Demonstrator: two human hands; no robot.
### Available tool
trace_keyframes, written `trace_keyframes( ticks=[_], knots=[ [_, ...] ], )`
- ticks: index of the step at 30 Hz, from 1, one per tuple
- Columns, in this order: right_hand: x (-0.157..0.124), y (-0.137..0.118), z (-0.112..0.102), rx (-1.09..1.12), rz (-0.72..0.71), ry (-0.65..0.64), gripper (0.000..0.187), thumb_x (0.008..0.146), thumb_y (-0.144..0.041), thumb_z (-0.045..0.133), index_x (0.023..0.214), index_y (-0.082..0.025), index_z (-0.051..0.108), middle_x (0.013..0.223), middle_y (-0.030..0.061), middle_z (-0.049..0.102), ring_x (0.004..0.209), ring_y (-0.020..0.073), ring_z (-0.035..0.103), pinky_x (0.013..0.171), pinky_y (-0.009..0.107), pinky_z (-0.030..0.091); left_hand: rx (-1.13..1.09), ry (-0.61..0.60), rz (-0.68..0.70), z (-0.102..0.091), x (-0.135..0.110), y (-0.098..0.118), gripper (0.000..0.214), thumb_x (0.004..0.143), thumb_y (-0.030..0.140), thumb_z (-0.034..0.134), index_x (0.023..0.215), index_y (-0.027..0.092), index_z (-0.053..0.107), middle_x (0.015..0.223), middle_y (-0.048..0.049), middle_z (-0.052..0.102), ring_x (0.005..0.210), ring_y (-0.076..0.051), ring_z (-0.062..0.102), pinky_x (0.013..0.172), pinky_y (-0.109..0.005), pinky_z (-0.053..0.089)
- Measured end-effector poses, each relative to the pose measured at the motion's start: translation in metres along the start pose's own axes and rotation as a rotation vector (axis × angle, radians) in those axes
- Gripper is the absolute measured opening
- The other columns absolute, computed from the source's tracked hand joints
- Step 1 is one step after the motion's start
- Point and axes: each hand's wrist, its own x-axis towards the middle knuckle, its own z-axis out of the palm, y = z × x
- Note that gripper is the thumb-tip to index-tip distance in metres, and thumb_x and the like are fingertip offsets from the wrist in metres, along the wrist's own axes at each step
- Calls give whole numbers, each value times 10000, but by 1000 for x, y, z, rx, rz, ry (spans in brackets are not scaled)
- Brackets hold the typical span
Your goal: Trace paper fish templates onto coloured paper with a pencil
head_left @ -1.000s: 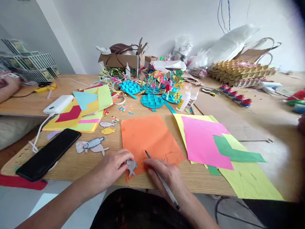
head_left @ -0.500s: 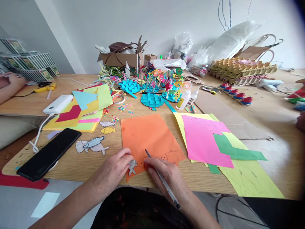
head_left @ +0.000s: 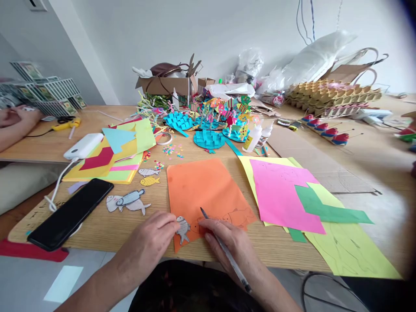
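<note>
An orange paper sheet [head_left: 203,186] lies on the table in front of me, with fish outlines drawn along its lower part. In my right hand [head_left: 229,242] is a pen [head_left: 232,261], its dark end pointing up and away to the left. The hand rests over the drawn lines and hides some of them. My left hand [head_left: 156,238] is closed, its fingertips pinching the left edge of a small grey paper fish [head_left: 183,227] above the sheet's lower left corner. More cut-out fish lie to the left: a yellow fish [head_left: 150,181], a white fish [head_left: 148,172] and an overlapping pair [head_left: 130,200].
Left are a black phone [head_left: 71,212], a white power bank [head_left: 83,146] and coloured papers [head_left: 146,136]. Pink paper [head_left: 282,195] and yellow sheets lie right. Behind stand glue bottles [head_left: 252,138] and blue paper bases [head_left: 208,139]. Another person's hands [head_left: 19,121] are far left.
My left fingers have drawn back slightly to the left, so more of the grey fish shows. The right hand keeps the pen at nearly the same spot. The view has shifted a little.
</note>
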Motion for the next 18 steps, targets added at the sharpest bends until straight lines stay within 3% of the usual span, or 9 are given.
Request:
trace_keyframes(
  ticks=[9,18],
  knots=[
    [1,0,0,1,-17,8,240,889,-122,421,1040,-155,605,924,94,715,819,183,682,716,260,518,136,-7,134,18,-13,4,362,928,51,305,1095,154,609,1059,-64,648,976,-187,595,839,-326,544],
    [1,-5,0,-26,-13,0,265,879,-96,418,1033,-179,617,889,65,710,773,161,665,692,225,503,170,-5,73,34,-33,-11,427,874,69,364,1198,245,579,1294,-38,547,1158,-218,522,967,-330,468]
  ],
)
